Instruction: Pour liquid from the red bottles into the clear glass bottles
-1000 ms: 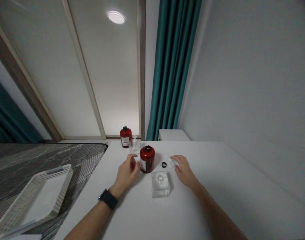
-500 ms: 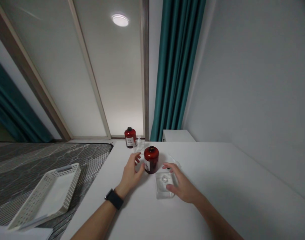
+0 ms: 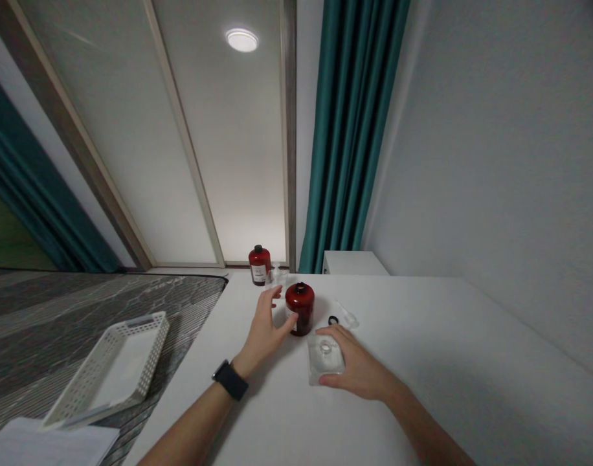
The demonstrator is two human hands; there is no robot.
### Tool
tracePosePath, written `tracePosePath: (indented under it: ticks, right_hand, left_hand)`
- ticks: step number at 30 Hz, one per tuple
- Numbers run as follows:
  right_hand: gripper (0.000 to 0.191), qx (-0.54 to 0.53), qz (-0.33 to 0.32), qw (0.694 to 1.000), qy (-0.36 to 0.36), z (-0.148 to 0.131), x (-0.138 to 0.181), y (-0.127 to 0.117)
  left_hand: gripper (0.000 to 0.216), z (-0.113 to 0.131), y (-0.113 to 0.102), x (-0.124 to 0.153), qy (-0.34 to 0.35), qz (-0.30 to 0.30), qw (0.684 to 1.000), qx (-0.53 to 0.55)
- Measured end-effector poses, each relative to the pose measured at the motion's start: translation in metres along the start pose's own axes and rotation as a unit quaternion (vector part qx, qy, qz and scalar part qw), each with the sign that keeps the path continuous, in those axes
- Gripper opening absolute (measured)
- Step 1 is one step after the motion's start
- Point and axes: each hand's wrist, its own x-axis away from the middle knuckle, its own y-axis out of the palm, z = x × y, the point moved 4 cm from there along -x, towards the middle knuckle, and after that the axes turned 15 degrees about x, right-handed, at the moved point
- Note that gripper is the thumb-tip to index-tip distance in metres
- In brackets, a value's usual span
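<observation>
A dark red, round-shouldered bottle (image 3: pixel 300 303) with a white label stands upright on the white table, its neck uncapped. Beside its left side is my left hand (image 3: pixel 270 327), fingers spread and curved, the thumb tip overlapping the bottle's front. Whether the thumb touches it I cannot tell. A clear square bottle (image 3: pixel 320 364) with a round opening stands just in front, to the right. My right hand (image 3: pixel 357 366) spans it, fingers at its far edge and thumb at its near edge. Behind that hand lie a small black ring-shaped cap (image 3: pixel 333 320) and a clear plastic piece (image 3: pixel 347 316).
Another red bottle (image 3: pixel 259 264), with a dark cap, stands at the table's far left corner, next to a clear bottle (image 3: pixel 277 277). To the left, below the table edge, are a white perforated basket (image 3: pixel 153 346) and white sheets (image 3: pixel 54 443). A white cabinet (image 3: pixel 355 262) stands behind.
My right hand has closed in around the clear square bottle, uncovering the black cap. My left thumb has come across the red bottle's front. The view has shifted slightly.
</observation>
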Motion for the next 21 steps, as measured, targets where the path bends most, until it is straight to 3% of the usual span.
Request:
tracePosePath:
  ticks: [9,21]
  right_hand:
    - [0.075,0.018,-0.008,1.000,0.018,0.001,0.001,0.002]
    - [0.079,0.052,-0.012,0.998,0.013,0.002,0.001,0.001]
  left_hand:
    - [0.085,0.003,0.017,-0.023,0.010,-0.049,0.998,-0.034]
    - [0.077,-0.007,0.021,-0.016,-0.054,-0.058,0.996,0.031]
